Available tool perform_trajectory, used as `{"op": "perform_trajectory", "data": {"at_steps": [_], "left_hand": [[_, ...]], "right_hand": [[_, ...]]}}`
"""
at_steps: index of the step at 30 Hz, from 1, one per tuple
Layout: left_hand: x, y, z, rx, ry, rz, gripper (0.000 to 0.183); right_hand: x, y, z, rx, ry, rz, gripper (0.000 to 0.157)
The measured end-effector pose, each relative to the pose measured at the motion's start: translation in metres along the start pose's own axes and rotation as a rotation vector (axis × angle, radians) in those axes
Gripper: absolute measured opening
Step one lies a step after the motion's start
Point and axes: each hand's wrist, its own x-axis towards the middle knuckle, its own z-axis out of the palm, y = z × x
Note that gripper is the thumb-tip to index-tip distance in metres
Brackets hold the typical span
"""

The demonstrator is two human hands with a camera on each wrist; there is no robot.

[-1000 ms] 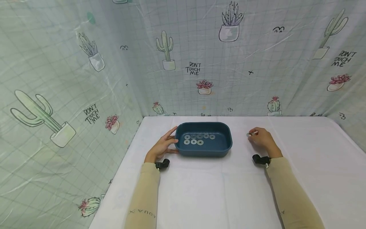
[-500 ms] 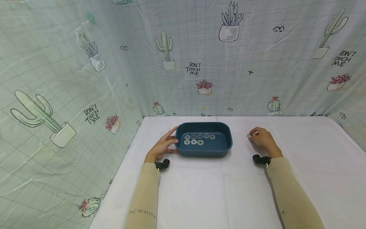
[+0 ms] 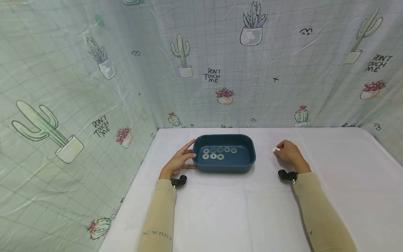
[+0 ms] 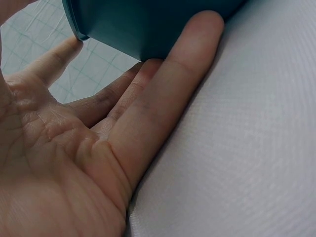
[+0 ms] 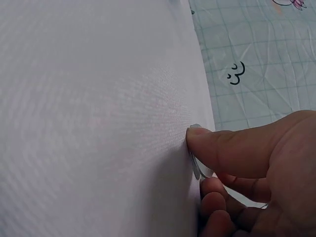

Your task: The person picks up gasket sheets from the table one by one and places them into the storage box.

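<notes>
A dark blue rectangular box (image 3: 224, 168) stands on the white-covered table, holding several flat metal washers (image 3: 220, 157) in two rows toward its left side. My left hand (image 3: 175, 163) rests against the box's left end, fingers spread and fairly straight. In the left wrist view, fingertips (image 4: 205, 24) press on the outer wall of the box (image 4: 118, 29), low by the cloth. To the right of the box, my right hand (image 3: 289, 152) pinches a washer (image 3: 275, 149) between thumb and fingers. The right wrist view shows part of this washer (image 5: 203, 168) below the thumb, close over the cloth.
The white tablecloth (image 3: 220, 213) spreads around the box and both arms. Behind and to the left hang sheets (image 3: 201, 45) printed with cacti and grid lines. Each wrist wears a small black camera (image 3: 179, 180).
The washer in my right fingers has turned, showing a brighter, flatter face now. The fingers shifted slightly to the right. Left hand and box stay put.
</notes>
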Motion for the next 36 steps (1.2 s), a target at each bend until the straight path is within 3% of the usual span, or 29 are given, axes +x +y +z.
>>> {"op": "perform_trajectory", "data": {"at_steps": [7, 20, 36], "left_hand": [[-0.001, 0.000, 0.000, -0.001, 0.000, -0.003, 0.070], [-0.002, 0.001, -0.001, -0.006, -0.005, -0.010, 0.069], [-0.002, 0.002, 0.000, 0.008, 0.001, -0.015, 0.071]], "right_hand": [[-0.002, -0.002, -0.001, 0.005, 0.025, -0.006, 0.036], [-0.002, -0.003, -0.005, 0.051, -0.001, 0.008, 0.038], [-0.004, -0.019, -0.006, 0.276, 0.164, -0.050, 0.036]]}}
